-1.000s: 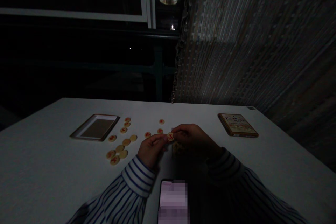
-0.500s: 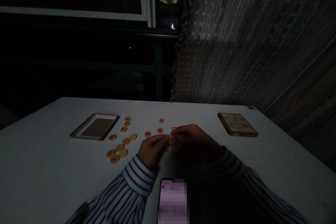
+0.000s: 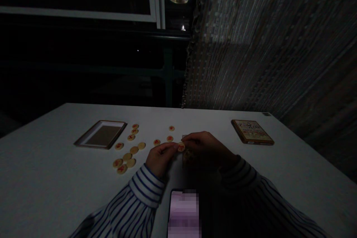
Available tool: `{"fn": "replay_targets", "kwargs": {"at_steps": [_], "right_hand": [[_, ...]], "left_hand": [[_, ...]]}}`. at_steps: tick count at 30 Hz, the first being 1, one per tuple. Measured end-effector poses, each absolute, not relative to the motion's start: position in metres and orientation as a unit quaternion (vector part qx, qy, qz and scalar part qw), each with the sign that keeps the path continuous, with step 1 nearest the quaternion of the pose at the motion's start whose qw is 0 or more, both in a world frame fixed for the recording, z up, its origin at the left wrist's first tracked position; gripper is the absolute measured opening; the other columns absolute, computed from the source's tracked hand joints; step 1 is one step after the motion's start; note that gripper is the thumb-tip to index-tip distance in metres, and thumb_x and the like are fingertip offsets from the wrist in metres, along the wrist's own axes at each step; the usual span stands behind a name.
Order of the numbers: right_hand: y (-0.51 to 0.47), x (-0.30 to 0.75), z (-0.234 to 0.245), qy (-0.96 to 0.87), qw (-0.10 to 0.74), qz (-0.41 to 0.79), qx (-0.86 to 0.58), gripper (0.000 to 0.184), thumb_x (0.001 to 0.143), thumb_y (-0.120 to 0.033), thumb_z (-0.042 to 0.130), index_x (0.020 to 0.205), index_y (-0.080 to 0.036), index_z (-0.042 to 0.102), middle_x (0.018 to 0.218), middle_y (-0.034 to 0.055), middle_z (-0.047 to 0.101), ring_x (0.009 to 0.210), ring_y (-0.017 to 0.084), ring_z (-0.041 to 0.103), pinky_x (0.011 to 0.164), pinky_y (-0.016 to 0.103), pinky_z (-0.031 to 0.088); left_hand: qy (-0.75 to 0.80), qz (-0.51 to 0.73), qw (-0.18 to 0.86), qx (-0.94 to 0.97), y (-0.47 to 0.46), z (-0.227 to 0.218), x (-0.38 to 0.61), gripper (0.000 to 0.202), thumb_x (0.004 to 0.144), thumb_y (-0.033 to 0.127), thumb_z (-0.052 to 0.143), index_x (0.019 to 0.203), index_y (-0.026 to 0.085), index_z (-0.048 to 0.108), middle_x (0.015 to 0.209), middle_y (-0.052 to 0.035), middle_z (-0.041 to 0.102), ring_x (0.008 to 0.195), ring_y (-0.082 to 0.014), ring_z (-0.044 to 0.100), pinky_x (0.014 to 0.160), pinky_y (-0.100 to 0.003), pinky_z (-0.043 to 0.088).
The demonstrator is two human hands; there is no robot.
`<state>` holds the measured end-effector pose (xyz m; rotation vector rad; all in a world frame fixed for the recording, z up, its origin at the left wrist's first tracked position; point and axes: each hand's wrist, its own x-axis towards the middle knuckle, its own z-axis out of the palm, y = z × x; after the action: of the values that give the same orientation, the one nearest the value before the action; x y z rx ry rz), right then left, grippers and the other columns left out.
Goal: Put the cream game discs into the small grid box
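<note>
Left hand (image 3: 158,160) and right hand (image 3: 209,148) are gripping one red-marked disc (image 3: 181,147) between them over the white worktop (image 3: 217,122), right of other discs (image 3: 127,157)

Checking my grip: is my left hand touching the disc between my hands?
Touching: the head view shows the left hand meeting the disc at its left edge, no gap visible.

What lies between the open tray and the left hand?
Round pieces, some marked red, lie on the table between the tray and the left hand, in the head view.
</note>
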<state>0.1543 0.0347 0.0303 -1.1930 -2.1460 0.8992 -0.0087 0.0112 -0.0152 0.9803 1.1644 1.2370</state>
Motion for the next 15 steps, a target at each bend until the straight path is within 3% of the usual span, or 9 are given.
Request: {"fn": "replay_targets", "kwargs": {"at_steps": [15], "right_hand": [[0.0377, 0.1536, 0.0218, -0.768, 0.282, 0.358, -0.449, 0.024, 0.075, -0.030, 0.052, 0.093, -0.018, 0.062, 0.083, 0.0028, 0.066, 0.074, 0.013, 0.060, 0.065, 0.025, 0.046]], "left_hand": [[0.483, 0.538, 0.582, 0.372, 0.0130, -0.0200, -0.0072, 0.037, 0.053, 0.040, 0.071, 0.076, 0.012, 0.065, 0.045, 0.0027, 0.055, 0.035, -0.0037, 0.038, 0.036, -0.017, 0.024]]}}
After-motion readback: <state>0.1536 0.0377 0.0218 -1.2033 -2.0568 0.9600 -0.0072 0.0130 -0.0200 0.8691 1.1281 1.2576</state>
